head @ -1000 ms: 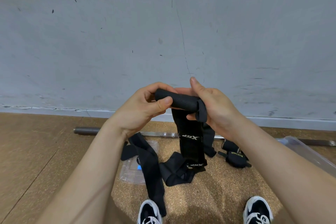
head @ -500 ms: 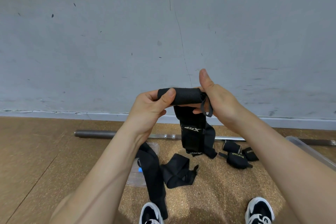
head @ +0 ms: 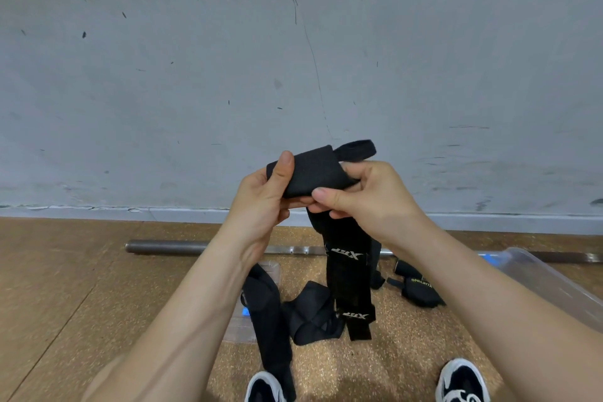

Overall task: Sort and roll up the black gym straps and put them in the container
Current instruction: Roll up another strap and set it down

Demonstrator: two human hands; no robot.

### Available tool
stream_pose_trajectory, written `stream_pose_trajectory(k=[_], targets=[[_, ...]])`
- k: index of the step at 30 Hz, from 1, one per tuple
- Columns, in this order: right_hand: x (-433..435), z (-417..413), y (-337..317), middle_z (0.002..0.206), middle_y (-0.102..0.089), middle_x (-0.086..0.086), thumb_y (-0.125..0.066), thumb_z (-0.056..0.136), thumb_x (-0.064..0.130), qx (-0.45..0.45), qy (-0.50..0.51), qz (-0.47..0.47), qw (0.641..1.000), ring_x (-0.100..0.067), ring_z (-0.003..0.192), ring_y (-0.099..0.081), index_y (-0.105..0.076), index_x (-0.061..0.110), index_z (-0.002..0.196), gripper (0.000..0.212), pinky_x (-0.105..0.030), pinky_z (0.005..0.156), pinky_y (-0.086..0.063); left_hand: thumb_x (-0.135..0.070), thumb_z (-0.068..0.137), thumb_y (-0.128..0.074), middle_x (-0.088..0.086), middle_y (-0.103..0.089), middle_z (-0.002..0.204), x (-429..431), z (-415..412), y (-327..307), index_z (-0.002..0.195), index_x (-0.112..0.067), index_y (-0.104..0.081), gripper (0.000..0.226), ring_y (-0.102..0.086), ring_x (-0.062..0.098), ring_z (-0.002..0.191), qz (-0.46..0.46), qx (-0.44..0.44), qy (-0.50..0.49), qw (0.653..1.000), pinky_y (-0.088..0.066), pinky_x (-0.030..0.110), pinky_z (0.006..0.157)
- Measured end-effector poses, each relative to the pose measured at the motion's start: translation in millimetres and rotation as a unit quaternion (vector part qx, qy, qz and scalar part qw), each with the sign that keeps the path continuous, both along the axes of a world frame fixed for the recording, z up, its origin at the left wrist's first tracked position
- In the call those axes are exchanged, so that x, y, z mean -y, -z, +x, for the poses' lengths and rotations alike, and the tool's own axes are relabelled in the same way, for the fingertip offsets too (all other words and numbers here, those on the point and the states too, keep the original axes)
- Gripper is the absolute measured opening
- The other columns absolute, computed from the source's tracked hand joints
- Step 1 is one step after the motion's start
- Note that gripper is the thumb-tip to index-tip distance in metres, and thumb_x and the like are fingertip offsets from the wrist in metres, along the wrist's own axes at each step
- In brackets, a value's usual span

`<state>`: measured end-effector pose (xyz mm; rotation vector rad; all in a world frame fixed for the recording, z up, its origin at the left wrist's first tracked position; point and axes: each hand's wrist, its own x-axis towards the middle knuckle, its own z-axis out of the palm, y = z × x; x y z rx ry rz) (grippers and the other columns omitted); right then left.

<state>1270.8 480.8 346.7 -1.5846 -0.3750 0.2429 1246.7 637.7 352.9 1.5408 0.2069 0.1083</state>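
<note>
The step in hand is rolling one strap. The left hand (head: pixel 261 206) and the right hand (head: pixel 372 196) hold a black woven gym strap (head: pixel 313 173) up in front of the scuffed grey wall (head: pixel 293 59), its upper part wound into a thick roll. The left thumb lies flat across the roll's near face, with the other fingers curled behind it. The right thumb and forefinger pinch the roll's lower edge, and the remaining right fingers are curled underneath, mostly hidden. A narrow black loop (head: pixel 357 148) sticks out at the roll's far right end. The unrolled tail (head: pixel 350 274), printed with white logos, hangs straight down towards the brown cork floor (head: pixel 65 271), so a good length is left to wind.

Below, a long black strap (head: pixel 267 313) and a crumpled black strap (head: pixel 310 313) lie loose beside what looks like a flat clear plastic lid (head: pixel 239 326). Small rolled black wraps (head: pixel 421 294) sit to the right, near the clear plastic container (head: pixel 538 284). A steel barbell (head: pixel 169 246) lies far back along the wall.

The next move probably calls for turning the roll over and drawing the tail up taut, with one hand clamping while the other regrips so the turns do not slacken.
</note>
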Motion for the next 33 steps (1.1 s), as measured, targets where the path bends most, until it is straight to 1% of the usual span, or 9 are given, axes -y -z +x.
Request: stream_pose_trajectory(k=[8, 13, 18, 21, 24, 26, 28, 30, 33], targets=[[20.1, 4.6, -6.9, 0.102, -0.073, -0.021, -0.074, 0.080, -0.006, -0.045, -0.032, 0.028, 0.998, -0.027, 0.098, -0.073, -0.071, 0.003, 0.102, 0.024, -0.026, 0.074, -0.058, -0.052, 0.079, -0.054, -0.002, -0.073, 0.103, -3.4, -5.8, -0.2, 0.105, -0.018, -0.068, 0.046, -0.066, 0.013, 0.098, -0.032, 0.004, 0.103, 0.994, -0.041, 0.025, 0.074], [23.0, 2.5, -6.8, 0.109, -0.068, -0.030, -0.080, 0.072, 0.008, -0.021, -0.088, 0.018, 0.996, -0.043, 0.107, -0.067, -0.070, 0.002, 0.107, 0.037, -0.055, 0.098, -0.052, -0.054, 0.078, -0.056, -0.003, -0.073, 0.096, -7.4, -2.7, -1.4, 0.098, -0.019, -0.071, 0.043, -0.065, 0.009, 0.093, 0.017, 0.008, 0.089, 0.996, -0.041, 0.028, 0.081], [17.7, -2.8, -10.9, 0.104, -0.076, -0.007, -0.081, 0.072, 0.041, -0.070, -0.059, 0.069, 0.993, -0.023, 0.104, -0.071, -0.077, 0.021, 0.096, 0.031, -0.027, 0.082, -0.055, -0.049, 0.086, -0.061, -0.010, -0.069, 0.086, -2.9, -2.7, 0.5, 0.093, -0.018, -0.065, 0.032, -0.063, 0.005, 0.087, 0.073, 0.037, 0.117, 0.990, -0.042, 0.027, 0.077], [15.1, -3.8, -12.5, 0.090, -0.076, 0.001, -0.074, 0.079, 0.034, -0.069, 0.000, 0.082, 0.994, -0.011, 0.091, -0.072, -0.076, 0.018, 0.091, 0.020, -0.019, 0.069, -0.052, -0.050, 0.086, -0.059, -0.008, -0.068, 0.085, 6.4, -4.7, 2.8, 0.091, -0.018, -0.064, 0.033, -0.062, 0.007, 0.087, 0.094, 0.043, 0.110, 0.989, -0.043, 0.029, 0.077], [20.5, 3.3, -16.3, 0.085, -0.066, -0.001, -0.077, 0.082, 0.015, -0.028, 0.074, 0.025, 0.997, -0.011, 0.075, -0.066, -0.066, 0.019, 0.097, 0.019, -0.020, 0.062, -0.052, -0.041, 0.100, -0.053, 0.001, -0.067, 0.091, 17.6, -11.1, 4.2, 0.110, -0.023, -0.064, 0.023, -0.063, 0.007, 0.081, 0.141, 0.036, 0.127, 0.981, -0.046, 0.018, 0.070], [28.6, 10.4, -18.3, 0.090, -0.057, -0.005, -0.078, 0.079, 0.009, -0.026, 0.108, -0.029, 0.993, -0.017, 0.072, -0.059, -0.053, 0.022, 0.106, 0.039, -0.029, 0.066, -0.052, -0.037, 0.103, -0.044, 0.007, -0.068, 0.088, 22.0, -19.2, 2.4, 0.136, -0.031, -0.047, 0.034, -0.065, 0.012, 0.068, 0.160, -0.026, 0.229, 0.960, -0.048, 0.017, 0.061], [37.8, 14.2, -22.7, 0.095, -0.054, -0.006, -0.077, 0.078, 0.007, -0.035, 0.080, -0.087, 0.992, -0.019, 0.070, -0.057, -0.045, 0.026, 0.114, 0.052, -0.033, 0.067, -0.052, -0.041, 0.102, -0.043, 0.010, -0.073, 0.086, 21.3, -27.9, -4.5, 0.145, -0.041, -0.026, 0.046, -0.065, 0.014, 0.058, 0.193, -0.117, 0.332, 0.916, -0.047, 0.021, 0.057], [45.1, 13.1, -28.9, 0.095, -0.054, -0.007, -0.077, 0.078, 0.005, -0.034, 0.015, -0.139, 0.990, -0.020, 0.071, -0.056, -0.041, 0.029, 0.121, 0.061, -0.035, 0.070, -0.052, -0.033, 0.101, -0.053, 0.007, -0.073, 0.075, 16.6, -27.8, -11.2, 0.136, -0.038, -0.043, 0.037, -0.060, 0.014, 0.052, 0.245, -0.095, 0.326, 0.908, -0.046, 0.022, 0.056], [47.9, 7.7, -36.2, 0.087, -0.056, -0.009, -0.081, 0.073, 0.008, 0.006, -0.094, -0.219, 0.971, -0.021, 0.073, -0.057, -0.039, 0.036, 0.126, 0.073, -0.040, 0.074, -0.052, -0.012, 0.087, -0.073, 0.001, -0.068, 0.080, 6.2, -17.6, -18.8, 0.116, -0.030, -0.066, 0.035, -0.064, 0.011, 0.073, 0.203, 0.071, 0.158, 0.964, -0.050, 0.023, 0.071]])
